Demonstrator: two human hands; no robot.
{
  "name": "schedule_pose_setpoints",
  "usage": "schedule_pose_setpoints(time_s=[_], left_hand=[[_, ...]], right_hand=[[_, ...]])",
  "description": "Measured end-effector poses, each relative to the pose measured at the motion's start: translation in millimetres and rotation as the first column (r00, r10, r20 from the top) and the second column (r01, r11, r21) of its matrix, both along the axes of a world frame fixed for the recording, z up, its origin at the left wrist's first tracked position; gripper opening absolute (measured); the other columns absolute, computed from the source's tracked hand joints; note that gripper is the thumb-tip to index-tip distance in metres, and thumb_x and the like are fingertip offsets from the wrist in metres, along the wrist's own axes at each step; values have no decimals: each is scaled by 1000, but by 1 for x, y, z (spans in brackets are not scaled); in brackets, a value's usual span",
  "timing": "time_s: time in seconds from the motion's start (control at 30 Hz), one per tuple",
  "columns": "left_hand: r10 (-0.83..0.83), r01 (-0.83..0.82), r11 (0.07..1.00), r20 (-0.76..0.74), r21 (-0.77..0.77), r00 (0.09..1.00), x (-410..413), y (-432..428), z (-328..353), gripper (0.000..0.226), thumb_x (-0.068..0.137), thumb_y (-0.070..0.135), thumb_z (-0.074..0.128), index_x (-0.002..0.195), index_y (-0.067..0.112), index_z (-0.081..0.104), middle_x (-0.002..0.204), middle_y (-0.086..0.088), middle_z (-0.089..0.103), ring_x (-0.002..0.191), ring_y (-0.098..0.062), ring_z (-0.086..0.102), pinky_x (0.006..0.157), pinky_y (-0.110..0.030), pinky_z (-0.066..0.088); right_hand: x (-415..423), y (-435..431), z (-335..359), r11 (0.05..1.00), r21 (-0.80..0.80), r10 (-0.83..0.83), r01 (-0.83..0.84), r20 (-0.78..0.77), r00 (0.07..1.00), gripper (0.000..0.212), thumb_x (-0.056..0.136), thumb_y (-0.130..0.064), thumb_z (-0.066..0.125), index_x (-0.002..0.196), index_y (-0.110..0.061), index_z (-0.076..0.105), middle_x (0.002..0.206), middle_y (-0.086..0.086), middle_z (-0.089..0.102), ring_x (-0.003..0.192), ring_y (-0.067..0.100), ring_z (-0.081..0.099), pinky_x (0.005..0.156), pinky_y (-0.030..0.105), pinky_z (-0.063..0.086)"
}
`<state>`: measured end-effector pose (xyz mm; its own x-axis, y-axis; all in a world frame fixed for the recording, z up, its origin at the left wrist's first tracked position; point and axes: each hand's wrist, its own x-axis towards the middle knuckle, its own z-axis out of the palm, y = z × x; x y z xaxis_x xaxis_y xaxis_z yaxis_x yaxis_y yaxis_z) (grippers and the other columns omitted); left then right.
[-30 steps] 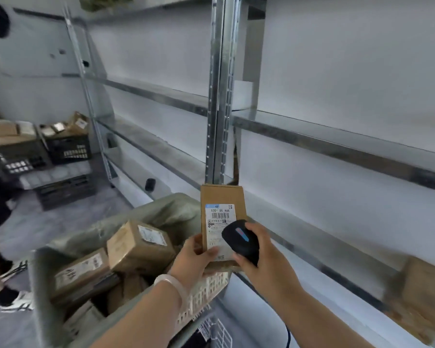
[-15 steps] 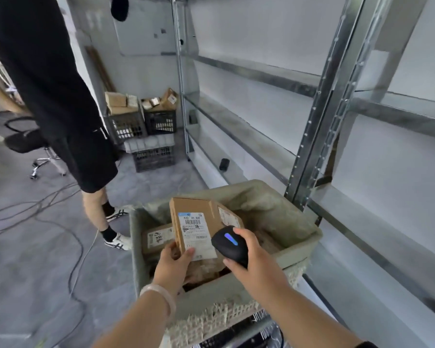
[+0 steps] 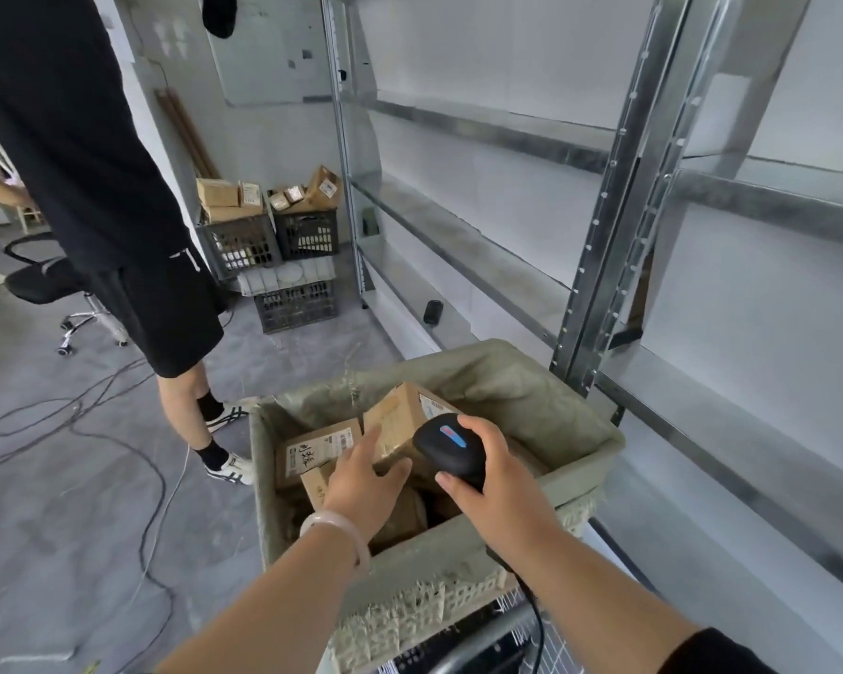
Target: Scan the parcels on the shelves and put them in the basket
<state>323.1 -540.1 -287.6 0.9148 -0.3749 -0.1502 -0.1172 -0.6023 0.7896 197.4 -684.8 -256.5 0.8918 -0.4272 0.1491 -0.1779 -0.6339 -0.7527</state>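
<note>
1. Over the basket (image 3: 439, 559), the left hand (image 3: 361, 484) lies with straight fingers against a parcel (image 3: 393, 420) resting inside.
2. Beside it, the right hand (image 3: 500, 484) grips the scanner (image 3: 446, 444).

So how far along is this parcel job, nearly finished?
Several parcels already lie in the basket. The right hand grips the scanner; the left hand lies flat over one box inside, apparently setting it down. I see no clear parcels on the shelves in view; more may sit out of frame.
</note>
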Motion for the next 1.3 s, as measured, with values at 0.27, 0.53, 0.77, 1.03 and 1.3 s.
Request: schedule_pose_setpoints(time_s=[0.27,0.53,0.77,1.03,1.3], left_hand=[[-337,338,941,151,15,930,-61,-106,35,66,94,36,61,153,30,32,148,-5,45,137,-22,40,112,-32,31],[-661,678,732,170,-66,731,-196,-228,55,65,94,33,64,152,28,35,145,-3,50,134,-23,46,114,-33,33],[-849,870,484,188,-97,493,-342,-292,64,64,96,35,61,152,33,31,153,0,39,141,-20,36,115,-34,32],[-926,935,340,136,-99,351,-459,-326,55,62,95,40,60,151,37,33,152,2,39,138,-22,40,113,-35,35],[-931,937,350,107,-14,350,-513,-367,43,27,95,38,57,121,31,58,110,7,63,89,-11,62,74,-24,56]], right_hand=[[-81,-57,20,965,40,-260,258,71,963,61,85,-41,72,134,-44,35,115,-17,57,101,11,63,84,27,52],[-239,-119,37,795,16,-605,607,101,790,58,87,-37,71,133,-41,36,113,-17,58,94,5,59,73,13,44],[-388,-136,42,531,61,-845,845,116,523,57,85,-39,71,130,-48,35,103,-37,53,93,5,61,72,18,49],[-499,-140,38,343,67,-938,937,86,337,55,85,-46,69,123,-58,31,102,-31,59,91,6,63,68,24,52],[-541,-180,10,289,175,-957,941,18,290,56,86,-38,71,122,-57,32,109,-20,58,92,5,61,65,16,47]])
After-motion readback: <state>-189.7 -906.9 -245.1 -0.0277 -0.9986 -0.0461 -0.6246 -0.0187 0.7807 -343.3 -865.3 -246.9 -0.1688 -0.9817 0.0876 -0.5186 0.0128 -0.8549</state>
